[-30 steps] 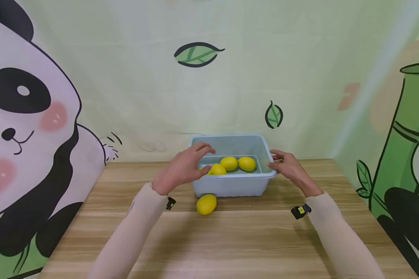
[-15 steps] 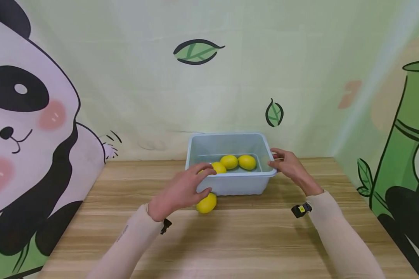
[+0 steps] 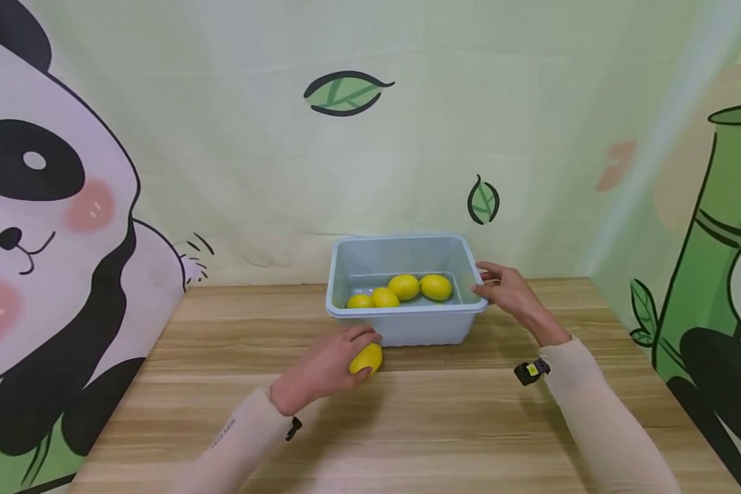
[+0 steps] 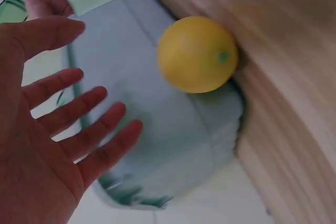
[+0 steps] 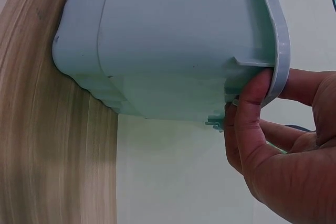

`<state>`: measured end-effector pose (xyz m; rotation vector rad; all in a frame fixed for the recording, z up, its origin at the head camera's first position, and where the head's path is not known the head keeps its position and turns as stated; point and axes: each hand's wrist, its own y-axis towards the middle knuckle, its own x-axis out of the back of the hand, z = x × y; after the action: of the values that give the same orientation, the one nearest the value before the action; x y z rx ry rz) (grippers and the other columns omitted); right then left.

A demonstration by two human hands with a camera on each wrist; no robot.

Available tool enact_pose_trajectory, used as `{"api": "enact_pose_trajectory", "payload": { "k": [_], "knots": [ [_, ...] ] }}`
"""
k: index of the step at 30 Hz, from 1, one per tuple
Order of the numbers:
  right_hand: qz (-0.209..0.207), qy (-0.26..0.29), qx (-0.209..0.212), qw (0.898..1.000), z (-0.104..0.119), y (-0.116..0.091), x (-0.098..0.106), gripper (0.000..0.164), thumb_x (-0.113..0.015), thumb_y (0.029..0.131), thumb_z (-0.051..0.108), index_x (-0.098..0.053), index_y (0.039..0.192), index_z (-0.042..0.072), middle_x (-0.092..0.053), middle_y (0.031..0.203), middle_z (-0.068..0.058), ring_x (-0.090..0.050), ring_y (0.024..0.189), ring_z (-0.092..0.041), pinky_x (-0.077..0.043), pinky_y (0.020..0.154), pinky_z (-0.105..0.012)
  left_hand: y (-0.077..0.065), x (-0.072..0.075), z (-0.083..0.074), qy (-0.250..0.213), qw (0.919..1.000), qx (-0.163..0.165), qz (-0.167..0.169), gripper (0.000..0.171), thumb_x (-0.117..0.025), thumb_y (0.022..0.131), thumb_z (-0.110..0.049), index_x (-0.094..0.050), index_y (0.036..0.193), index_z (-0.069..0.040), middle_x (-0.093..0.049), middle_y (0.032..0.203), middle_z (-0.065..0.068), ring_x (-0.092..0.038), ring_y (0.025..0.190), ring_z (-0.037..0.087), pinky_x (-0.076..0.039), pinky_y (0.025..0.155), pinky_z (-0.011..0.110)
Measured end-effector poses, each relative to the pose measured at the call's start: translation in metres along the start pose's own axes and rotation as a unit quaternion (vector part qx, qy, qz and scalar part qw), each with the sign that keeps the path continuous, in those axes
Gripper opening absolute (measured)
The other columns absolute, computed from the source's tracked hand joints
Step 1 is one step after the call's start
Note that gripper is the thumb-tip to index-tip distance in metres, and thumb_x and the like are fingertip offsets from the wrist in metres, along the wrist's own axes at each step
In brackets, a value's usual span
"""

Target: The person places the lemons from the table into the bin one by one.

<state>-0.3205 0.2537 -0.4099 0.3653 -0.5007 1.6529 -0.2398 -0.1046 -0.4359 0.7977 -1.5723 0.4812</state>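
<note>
A yellow lemon point(image 3: 367, 358) rests on the wooden table in front of a light blue plastic bin point(image 3: 416, 328). My left hand point(image 3: 324, 360) has come over the lemon from the left, its fingers along the far side and the thumb at the near side. In the left wrist view, the fingers point(image 4: 113, 153) are spread and relaxed, and the lemon point(image 4: 197, 55) shows beside the bin's wall, apart from them. With thumb and fingers my right hand point(image 3: 511, 296) pinches the bin's right rim, which the right wrist view shows close up point(image 5: 281, 40).
Several lemons point(image 3: 405, 287) lie inside the bin on its floor. Wood-grain table point(image 3: 444, 425) extends in front and to both sides. Behind stands a printed backdrop point(image 3: 253, 171) with a panda, leaves and bamboo, close to the bin's back.
My left hand has moved from above the bin's left side down and toward me, to the lemon on the table. The right hand has kept its hold on the rim.
</note>
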Motion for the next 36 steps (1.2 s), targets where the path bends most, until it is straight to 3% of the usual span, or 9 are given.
{"api": "enact_pose_trajectory", "payload": {
  "k": [7,14,18,25,36],
  "knots": [
    [-0.001,-0.002,0.004,1.000,-0.002,0.001,0.000,0.066,-0.061,0.095,0.017,-0.032,0.153,0.006,-0.047,0.142,-0.025,-0.055,0.117,-0.035,-0.056,0.081,-0.024,0.003,-0.023,0.006,0.027,0.9990,0.027,0.023,0.057,-0.070,0.087,-0.032,-0.054,0.139,-0.018,-0.055,0.142,0.008,-0.059,0.121,0.030,-0.053,0.097,0.050],
    [-0.003,0.003,0.003,1.000,-0.003,0.001,0.000,0.066,-0.061,0.095,0.016,-0.031,0.153,0.006,-0.047,0.142,-0.025,-0.055,0.118,-0.035,-0.056,0.080,-0.022,0.007,-0.035,0.011,0.018,0.9990,0.029,0.029,0.056,-0.073,0.084,-0.029,-0.057,0.137,-0.018,-0.057,0.139,0.008,-0.061,0.117,0.029,-0.054,0.096,0.046],
    [-0.002,0.003,0.002,1.000,-0.003,0.001,0.001,0.066,-0.061,0.095,0.016,-0.032,0.153,0.006,-0.047,0.142,-0.025,-0.055,0.119,-0.035,-0.056,0.082,-0.024,0.008,-0.040,0.010,0.012,0.9982,0.039,0.044,0.057,-0.072,0.084,-0.030,-0.056,0.137,-0.016,-0.054,0.141,0.008,-0.059,0.114,0.030,-0.054,0.095,0.045],
    [0.001,0.003,0.004,1.000,-0.002,0.001,0.002,0.066,-0.061,0.095,0.017,-0.031,0.153,0.008,-0.046,0.143,-0.025,-0.055,0.119,-0.036,-0.057,0.087,-0.029,0.007,-0.040,0.008,0.008,0.9964,0.059,0.060,0.058,-0.076,0.082,-0.031,-0.057,0.134,-0.013,-0.052,0.132,0.008,-0.057,0.100,0.025,-0.055,0.080,0.040],
    [-0.001,0.000,0.005,1.000,-0.003,0.003,0.003,0.065,-0.061,0.095,0.017,-0.032,0.153,0.007,-0.047,0.142,-0.024,-0.055,0.118,-0.034,-0.056,0.084,-0.026,0.005,-0.054,0.007,0.025,0.9927,0.056,0.104,0.047,-0.078,0.077,-0.026,-0.056,0.118,-0.019,-0.065,0.114,0.003,-0.060,0.086,0.018,-0.055,0.075,0.036]
  ]
}}
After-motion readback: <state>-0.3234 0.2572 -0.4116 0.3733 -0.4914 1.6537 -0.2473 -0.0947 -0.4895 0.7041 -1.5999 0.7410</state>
